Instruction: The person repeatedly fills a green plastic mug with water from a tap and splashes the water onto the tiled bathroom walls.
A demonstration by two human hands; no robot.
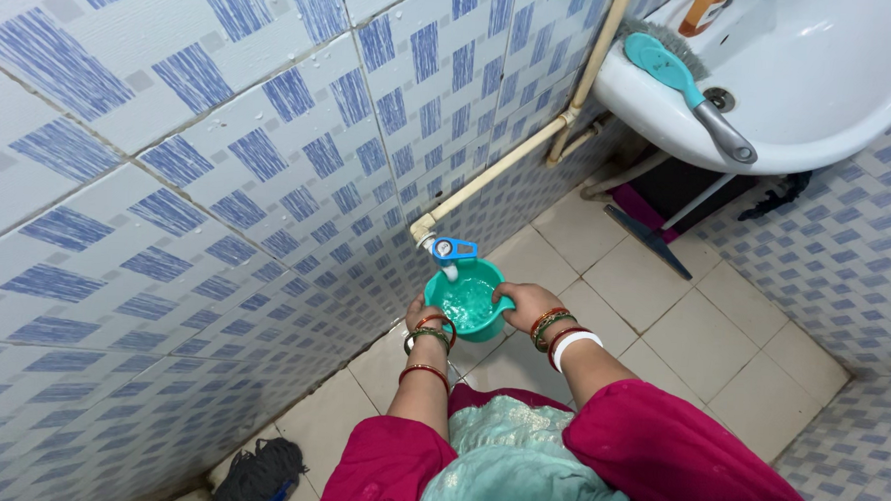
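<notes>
She stands at the tiled wall with a green mug (469, 302) held under the blue tap (452, 249), water running into it and already pooling well up the inside. To fill it well, I'd say the mug wants to stay level and square beneath the spout, mouth just below the outlet so nothing splashes onto the floor tiles (708, 327), and the weight shared between both hands as it grows heavier; the tap looks close enough for either hand to reach. The left hand (425, 315) cups the mug's near left side, fingers curled round the wall, though their tips are hidden behind it. The right hand (526, 302) grips the right rim at the handle, fingers closed on it. Bangles sit on both wrists. Up to the right a white basin (823, 97) carries a teal brush (678, 75).
</notes>
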